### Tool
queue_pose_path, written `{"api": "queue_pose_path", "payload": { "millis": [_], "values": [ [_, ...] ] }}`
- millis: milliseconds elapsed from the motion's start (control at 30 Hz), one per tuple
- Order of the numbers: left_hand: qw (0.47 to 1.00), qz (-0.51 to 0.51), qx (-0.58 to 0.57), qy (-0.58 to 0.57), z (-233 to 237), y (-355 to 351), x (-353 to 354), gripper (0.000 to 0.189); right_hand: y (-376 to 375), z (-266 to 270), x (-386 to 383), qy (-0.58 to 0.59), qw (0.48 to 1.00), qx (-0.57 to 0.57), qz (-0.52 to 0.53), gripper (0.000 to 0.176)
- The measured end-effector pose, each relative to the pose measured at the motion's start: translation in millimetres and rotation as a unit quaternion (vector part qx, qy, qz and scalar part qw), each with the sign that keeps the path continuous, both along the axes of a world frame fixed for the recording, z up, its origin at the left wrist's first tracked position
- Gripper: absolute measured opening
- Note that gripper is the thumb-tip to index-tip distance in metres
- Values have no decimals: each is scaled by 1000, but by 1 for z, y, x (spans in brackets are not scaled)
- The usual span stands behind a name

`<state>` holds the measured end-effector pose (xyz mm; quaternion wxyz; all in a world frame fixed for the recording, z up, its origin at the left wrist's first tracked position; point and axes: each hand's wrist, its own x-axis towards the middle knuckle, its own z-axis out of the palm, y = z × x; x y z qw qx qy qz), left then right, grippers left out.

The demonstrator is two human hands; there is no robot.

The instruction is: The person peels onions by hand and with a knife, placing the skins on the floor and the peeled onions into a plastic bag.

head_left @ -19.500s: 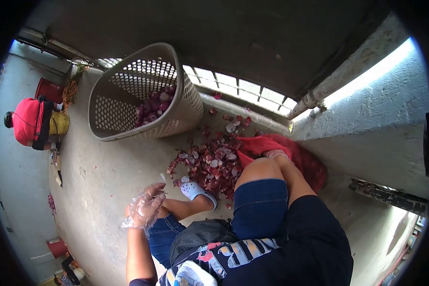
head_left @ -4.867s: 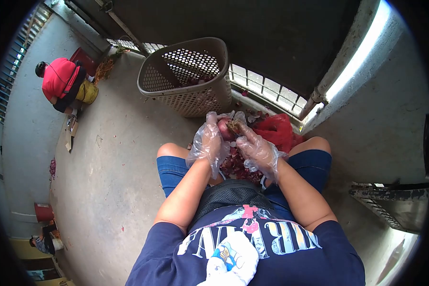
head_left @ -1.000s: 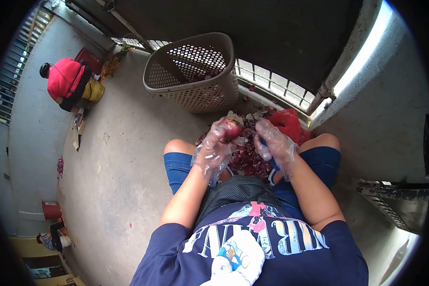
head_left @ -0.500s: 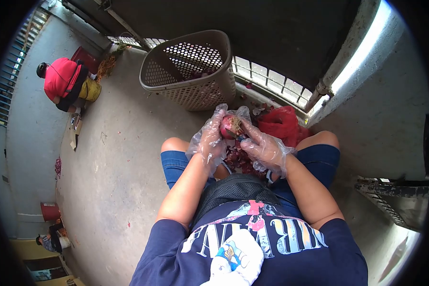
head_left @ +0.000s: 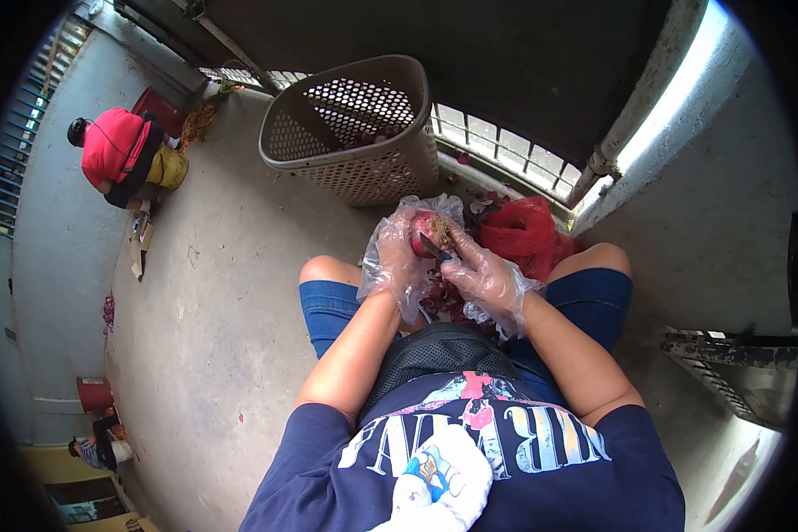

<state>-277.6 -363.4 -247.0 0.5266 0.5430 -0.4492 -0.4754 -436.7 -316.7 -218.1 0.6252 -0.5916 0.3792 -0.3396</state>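
Note:
In the head view a red onion (head_left: 423,225) with a tuft of dry roots sits in my left hand (head_left: 394,254), whose fingers wrap its left side. My right hand (head_left: 489,277) is closed on a small knife (head_left: 429,246), its dark blade lying against the onion's near side. Both hands wear loose clear plastic gloves. Beneath them, red onion skins (head_left: 443,300) lie on the floor between my legs. A red mesh bag (head_left: 516,238) rests just beyond my right hand.
A tall perforated basket (head_left: 363,177) with some onions inside stands ahead, by a barred gate (head_left: 505,146). At far left, a person in a red top (head_left: 115,146) sits on a yellow bucket (head_left: 168,168). Another person (head_left: 97,450) is at lower left, near a red bucket (head_left: 94,394).
The onion has turned slightly in my left hand, and the knife blade now shows more plainly against it. My right hand has shifted a little to the left.

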Motion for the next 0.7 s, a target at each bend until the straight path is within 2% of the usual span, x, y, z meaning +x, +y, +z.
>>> {"api": "queue_pose_path", "payload": {
  "millis": [33, 67, 100, 133, 200, 233, 267, 300, 333, 400, 433, 500, 533, 567, 600, 633, 700],
  "values": [
    [1000, -1, 1, 0, -10, -1, 5, 23, 0, 0, 1, 0, 1000, 1, -1, 70],
    [997, -37, -49, -53, -18, -2, 12, 27, 1, 0, 3, -28, 1000, 0, -7, 69],
    [987, -71, -100, -105, -21, -3, 16, 47, 1, 2, 4, -56, 998, -2, -13, 68],
    [987, -71, -99, -104, -23, -4, 18, 47, 1, 6, 3, -56, 998, -1, -13, 68],
    [996, -65, -46, -44, -26, -7, 20, 48, 2, 16, -1, -15, 999, 47, 7, 68],
    [996, -67, -46, -44, -6, -6, 16, 48, 1, 11, 0, -15, 999, 47, 5, 68],
    [987, -74, 60, 131, 14, -3, 12, 47, 0, 1, 1, -14, 1000, 4, -5, 68],
    [937, -78, 164, 300, 29, -2, 9, 46, -1, 2, 3, -14, 999, -39, -16, 68],
    [936, -79, 165, 300, 23, -4, 12, 46, 0, 6, 1, -14, 999, -39, -17, 68],
    [974, -155, 58, 152, 5, -10, 19, 36, 2, 17, -1, 36, 999, -35, -19, 67],
    [974, -155, 58, 152, 19, -7, 12, 36, 2, 11, 0, 36, 999, -35, -19, 67],
    [949, -34, 141, 281, 46, -1, -3, 21, -1, 2, 4, -6, 998, -44, -41, 67],
    [949, -35, 141, 281, 51, 2, -3, 21, -2, 5, 3, -6, 998, -45, -42, 67],
    [993, -74, -40, -81, 54, 6, 0, 21, -2, 9, 1, -7, 999, -12, -38, 66],
    [872, -100, -215, -429, 55, 7, 1, 21, -3, 15, -1, -7, 999, 21, -34, 65],
    [872, -101, -215, -427, 45, 6, 2, 21, -4, 16, -2, -5, 999, 22, -35, 65],
    [948, -88, -145, -268, 7, -3, 8, 52, -5, 16, -5, 6, 1000, 27, -13, 63]
  ]
}}
